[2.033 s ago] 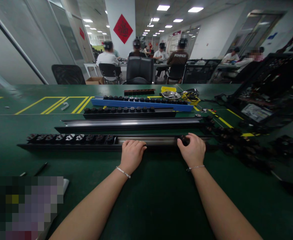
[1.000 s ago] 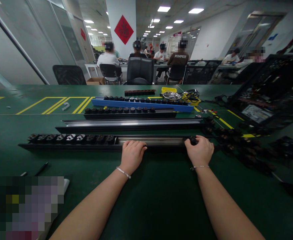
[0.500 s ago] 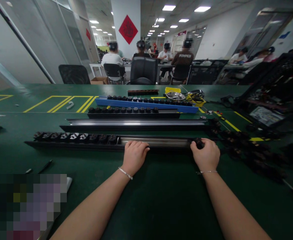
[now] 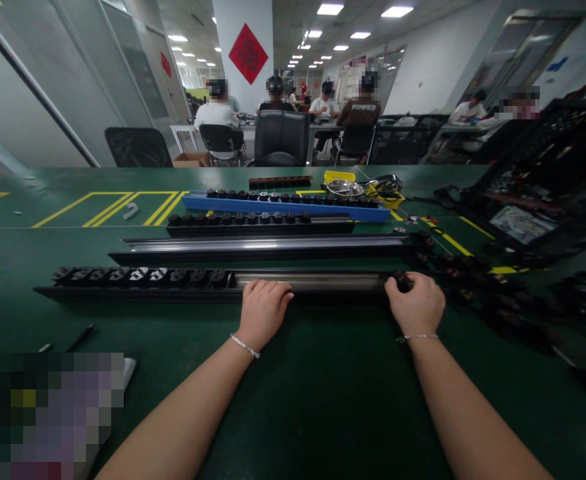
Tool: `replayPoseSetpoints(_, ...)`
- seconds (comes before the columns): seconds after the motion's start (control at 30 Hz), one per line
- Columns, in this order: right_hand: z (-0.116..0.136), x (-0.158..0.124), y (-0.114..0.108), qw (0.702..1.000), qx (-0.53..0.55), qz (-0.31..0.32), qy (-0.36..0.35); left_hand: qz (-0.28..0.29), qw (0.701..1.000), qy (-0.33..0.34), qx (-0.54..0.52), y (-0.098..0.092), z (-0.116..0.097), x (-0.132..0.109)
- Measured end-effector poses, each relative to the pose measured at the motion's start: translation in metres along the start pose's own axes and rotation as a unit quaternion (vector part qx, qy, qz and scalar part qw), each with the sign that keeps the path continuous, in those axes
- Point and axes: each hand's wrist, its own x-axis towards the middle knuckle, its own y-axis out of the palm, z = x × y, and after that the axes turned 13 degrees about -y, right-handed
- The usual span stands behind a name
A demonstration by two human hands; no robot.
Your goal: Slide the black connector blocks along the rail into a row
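A long black channel [image 4: 313,283] with a silvery inner floor lies across the table in front of me. Several black socket modules [image 4: 159,275] sit in a row in its left part. My left hand [image 4: 265,308] is closed over the channel's near wall, just right of that row, fingers curled inside. At the channel's right end, my right hand [image 4: 417,303] pinches a black socket module [image 4: 400,280] between thumb and fingers; the fingers partly cover it. Whether this module rests in the channel or just above it, I cannot tell.
Behind lie another black channel [image 4: 263,247], a shorter one with modules [image 4: 253,229] and a blue channel [image 4: 293,208]. Loose black modules [image 4: 503,300] are heaped at right, near a black rack [image 4: 537,173]. A metal bowl [image 4: 345,189] stands farther back. People sit beyond the table.
The view has swung slightly, so most things appear farther left. My right hand has shifted a little rightward along the channel with the module; my left hand keeps its place on the wall.
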Motion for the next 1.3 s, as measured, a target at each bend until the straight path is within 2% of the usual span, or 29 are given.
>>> replayPoseSetpoints(0.13, -0.007, 0.001, 0.0, 1.0, -0.013, 0.005, 0.01, -0.001, 1.0, 0.001, 0.001, 0.0, 0.0, 0.0)
replayPoseSetpoints(0.47, -0.021, 0.004, 0.001, 0.999, -0.033, -0.025, 0.023, 0.0, 1.0, 0.002, 0.003, 0.001, 0.001, 0.0)
replayPoseSetpoints(0.97, -0.028, 0.006, -0.002, 0.998, 0.001, -0.017, 0.054, 0.0, 1.0, 0.0, -0.003, 0.001, 0.001, 0.0)
replayPoseSetpoints(1.3, -0.038, 0.006, 0.004, 0.997, 0.002, -0.07, 0.034, 0.004, 1.0, 0.001, 0.002, 0.0, 0.001, 0.0)
